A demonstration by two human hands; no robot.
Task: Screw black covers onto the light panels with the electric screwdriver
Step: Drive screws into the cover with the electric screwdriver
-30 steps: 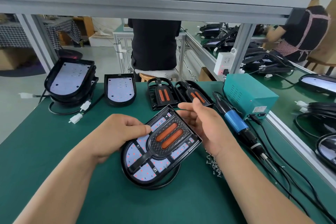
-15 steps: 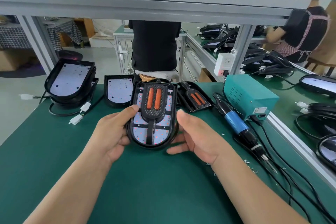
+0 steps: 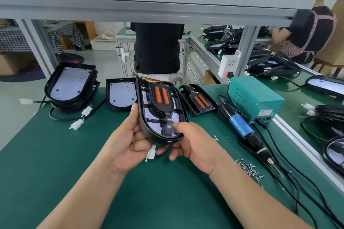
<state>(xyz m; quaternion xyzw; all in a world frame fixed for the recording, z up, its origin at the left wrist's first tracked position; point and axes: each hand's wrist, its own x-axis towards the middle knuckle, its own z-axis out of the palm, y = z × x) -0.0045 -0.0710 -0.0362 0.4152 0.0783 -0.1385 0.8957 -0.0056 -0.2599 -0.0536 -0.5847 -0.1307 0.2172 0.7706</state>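
- Black D-shaped light panel (image 3: 151,116), its black plastic cover (image 3: 162,107) with 2 orange strips lying on top, is held tilted above the green bench mat (image 3: 55,154)
- Left hand (image 3: 126,141) grips its 9 o'clock edge; right hand (image 3: 193,143) grips the rounded 5 o'clock end, thumb on the cover stem
- Blue-bodied electric screwdriver (image 3: 240,126) lies at 3 o'clock, loose silver screws (image 3: 249,170) beside its tip

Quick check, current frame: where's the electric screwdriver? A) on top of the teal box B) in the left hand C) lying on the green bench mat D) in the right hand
C: the electric screwdriver lies on the green bench mat beside the teal power box, untouched, while the left hand and right hand both hold the light panel.
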